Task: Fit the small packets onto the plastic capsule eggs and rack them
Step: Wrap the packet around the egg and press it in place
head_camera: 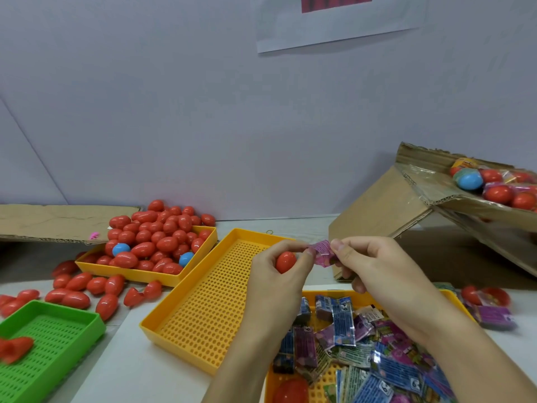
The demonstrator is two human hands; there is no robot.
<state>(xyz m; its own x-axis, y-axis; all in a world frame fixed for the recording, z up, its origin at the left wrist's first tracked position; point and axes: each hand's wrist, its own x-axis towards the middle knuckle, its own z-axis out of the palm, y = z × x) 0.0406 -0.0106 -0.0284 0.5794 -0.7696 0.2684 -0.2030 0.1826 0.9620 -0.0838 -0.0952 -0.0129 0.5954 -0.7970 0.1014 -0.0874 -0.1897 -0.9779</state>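
Nearest me, a yellow tray (pixel 453 296) is holding a heap of small foil packets (pixel 363 353), blue, purple and green, with one red egg (pixel 290 389) lying at its near corner. To my left a green perforated tray (pixel 66 318) is carrying a blurred red piece (pixel 16 347).

Above the packets I am working with both hands. My left hand (pixel 276 274) is curling its grip round a red capsule egg (pixel 286 262), smooth and glossy, while thumb and forefinger are pinching one end of a pink-purple packet (pixel 324 253). My right hand (pixel 374 266) is pinching the other end, so the crinkled packet is stretching between both grips, just beside the egg.

Under my hands an orange perforated tray (pixel 203 301) is sitting on the worktop (pixel 139 365). Beyond it a second yellow tray (pixel 139 273) is brimming with red eggs (pixel 151 237) and two blue ones, more spilling onto the worktop. Far right, a tilted cardboard box (pixel 386 205) is holding eggs already wrapped.
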